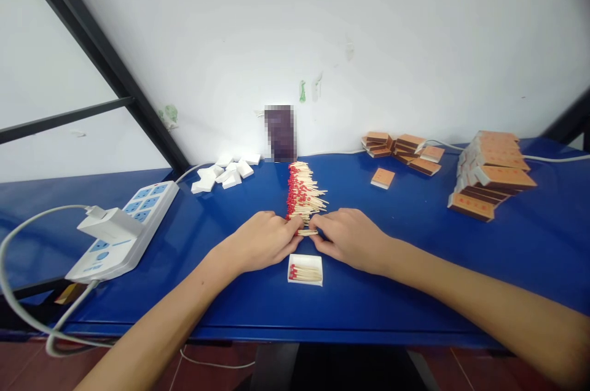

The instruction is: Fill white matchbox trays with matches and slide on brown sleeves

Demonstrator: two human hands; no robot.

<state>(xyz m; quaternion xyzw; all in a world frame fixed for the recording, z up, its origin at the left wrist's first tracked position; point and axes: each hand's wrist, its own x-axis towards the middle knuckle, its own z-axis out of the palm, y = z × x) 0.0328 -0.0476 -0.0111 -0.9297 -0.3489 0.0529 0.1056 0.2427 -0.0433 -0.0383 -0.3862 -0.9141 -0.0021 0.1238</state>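
Note:
Between the fingertips of my two hands lies a small bundle of matches [307,232], pinched at both ends. My left hand [265,238] closes on the red-headed end, and my right hand [349,237] on the bare wooden end. Right behind the hands a long heap of red-tipped matches [304,191] stretches toward the wall, heads to the left. In front of the fingers sits an open white matchbox tray [305,257] with several matches lying in it, heads also left.
Several white trays [230,171] are piled at the back left. A power strip [138,213] with a plugged-in charger [110,226] stands at left. Orange matchboxes [498,176] are stacked at right, with more matchboxes [408,148] near the wall. A pixelated dark object [282,133] leans on the wall.

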